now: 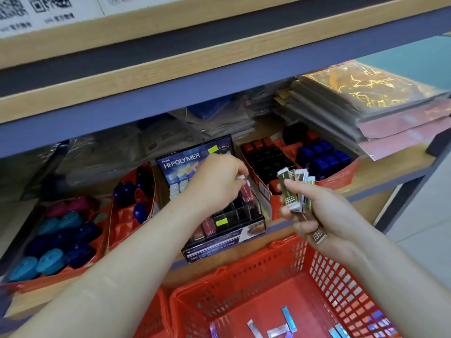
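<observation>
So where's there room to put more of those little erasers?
The display box has bare slots at its front right, beside the pink erasers. The red basket is bare mid-floor, behind the loose erasers. A strip of wooden shelf lies bare right of the red tray. The far-left tray is crowded.

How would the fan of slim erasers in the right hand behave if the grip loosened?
Likely to slip apart: the slim erasers splay in the right hand, and their sleeves look glossy. Probably light and stiff, since they stand straight above the fingers. Dropped ones should lie flat, not roll, as those in the red basket do.
</observation>
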The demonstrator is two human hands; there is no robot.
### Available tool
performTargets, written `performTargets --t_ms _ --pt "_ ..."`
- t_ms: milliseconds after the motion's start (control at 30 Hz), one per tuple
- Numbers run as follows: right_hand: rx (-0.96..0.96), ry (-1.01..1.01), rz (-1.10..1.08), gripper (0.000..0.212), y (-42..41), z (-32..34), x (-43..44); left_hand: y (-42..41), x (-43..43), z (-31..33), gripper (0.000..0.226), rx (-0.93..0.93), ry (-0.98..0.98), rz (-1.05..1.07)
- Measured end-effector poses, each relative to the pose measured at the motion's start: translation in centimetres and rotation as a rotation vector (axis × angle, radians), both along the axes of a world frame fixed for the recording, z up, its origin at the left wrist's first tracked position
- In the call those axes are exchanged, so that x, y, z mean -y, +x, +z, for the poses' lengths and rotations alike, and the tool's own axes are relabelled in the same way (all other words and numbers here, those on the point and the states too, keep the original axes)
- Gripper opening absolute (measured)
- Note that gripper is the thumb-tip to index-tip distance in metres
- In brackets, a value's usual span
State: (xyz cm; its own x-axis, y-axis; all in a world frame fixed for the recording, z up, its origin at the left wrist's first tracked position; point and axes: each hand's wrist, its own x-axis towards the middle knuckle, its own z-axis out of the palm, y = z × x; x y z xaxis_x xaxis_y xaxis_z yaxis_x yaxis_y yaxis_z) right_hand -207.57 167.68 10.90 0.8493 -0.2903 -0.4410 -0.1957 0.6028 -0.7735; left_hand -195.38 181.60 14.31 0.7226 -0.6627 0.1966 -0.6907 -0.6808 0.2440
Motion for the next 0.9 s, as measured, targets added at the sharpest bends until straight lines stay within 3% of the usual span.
performTargets --t_ms 300,400,500,600,633,733,900 --pt "0.036 -0.044 0.039 0.012 -0.3 0.0 -0.5 -0.5 0.8 -2.8 0.013 0.265 0.135 -0.155" --pt "0.046 -0.063 0.061 0.009 -0.4 -0.1 -0.6 -0.5 0.7 -3.1 0.019 0.284 0.145 -0.160" --pt "0.059 -0.090 0.082 0.014 -0.3 -0.3 -0.6 -1.0 0.5 -2.2 0.025 0.075 -0.041 -0.030" --pt "0.075 -0.129 0.106 0.020 -0.2 -0.5 -0.9 -1.7 0.0 -0.4 0.021 -0.456 -0.420 0.084" --pt "0.081 -0.148 0.120 0.022 -0.1 -0.5 -1.0 -1.9 -0.2 0.0 0.020 -0.586 -0.452 0.067" --pt "0.087 -0.184 0.163 0.026 0.0 -0.4 -1.5 -2.5 -0.7 0.8 0.011 -0.682 -0.424 0.005" --pt "0.076 -0.126 0.179 0.018 0.2 -0.3 -1.8 -2.1 -1.8 1.3 0.013 -0.821 -0.585 0.082"
